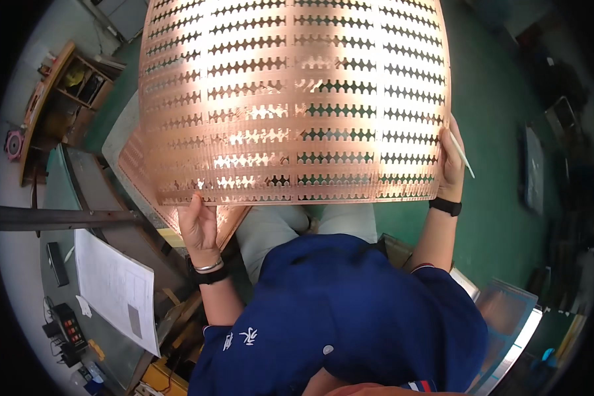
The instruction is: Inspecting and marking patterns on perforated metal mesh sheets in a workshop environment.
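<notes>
A large copper-coloured sheet [292, 125], punched with rows of small toothed cut-outs, is held up before me and fills the upper middle. Its near edge hangs over my lap. My left hand [199, 228] pinches the near edge at the left, thumb on the face towards me. At the right edge my right hand [453, 165] grips the sheet, its fingers mostly behind it. A thin pale stick [462, 154], perhaps a pen, juts out from the right hand. Below the sheet, more copper-coloured perforated sheets [133, 158] lie to the left, partly covered.
A dark bar [66, 218] crosses at the left. Beside it, a desk holds a printed paper [115, 290], a black case [57, 264] and a black box with red switches [68, 325]. A wooden shelf [79, 86] stands far left. Framed panels [508, 310] lean at lower right.
</notes>
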Action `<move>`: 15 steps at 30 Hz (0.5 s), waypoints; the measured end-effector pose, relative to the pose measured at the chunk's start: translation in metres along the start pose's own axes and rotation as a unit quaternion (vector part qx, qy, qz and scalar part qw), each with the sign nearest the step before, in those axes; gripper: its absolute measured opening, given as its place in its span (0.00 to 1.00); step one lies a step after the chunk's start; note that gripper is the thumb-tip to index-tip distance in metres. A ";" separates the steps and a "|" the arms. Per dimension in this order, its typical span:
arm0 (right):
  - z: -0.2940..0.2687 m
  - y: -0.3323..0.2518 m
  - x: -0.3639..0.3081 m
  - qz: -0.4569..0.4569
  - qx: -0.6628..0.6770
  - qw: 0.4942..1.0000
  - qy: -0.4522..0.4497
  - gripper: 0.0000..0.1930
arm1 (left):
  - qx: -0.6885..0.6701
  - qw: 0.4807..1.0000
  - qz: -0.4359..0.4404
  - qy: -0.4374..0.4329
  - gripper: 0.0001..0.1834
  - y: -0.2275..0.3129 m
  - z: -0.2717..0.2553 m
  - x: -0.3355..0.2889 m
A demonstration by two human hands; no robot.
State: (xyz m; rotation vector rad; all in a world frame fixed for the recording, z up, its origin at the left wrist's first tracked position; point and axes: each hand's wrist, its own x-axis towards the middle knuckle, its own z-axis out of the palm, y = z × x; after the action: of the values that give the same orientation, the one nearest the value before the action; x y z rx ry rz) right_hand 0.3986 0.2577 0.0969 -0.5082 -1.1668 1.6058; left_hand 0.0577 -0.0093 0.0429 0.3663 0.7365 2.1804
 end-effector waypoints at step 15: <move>0.010 0.009 -0.001 -0.012 0.030 0.997 0.069 0.25 | 0.021 0.999 0.015 0.039 0.31 -0.002 0.009 -0.003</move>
State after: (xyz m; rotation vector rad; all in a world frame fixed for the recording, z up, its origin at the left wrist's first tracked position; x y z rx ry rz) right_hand 0.3872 0.2527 0.0933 -0.5544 -1.0148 1.5555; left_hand 0.0648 -0.0073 0.0487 0.3174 0.8254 2.2213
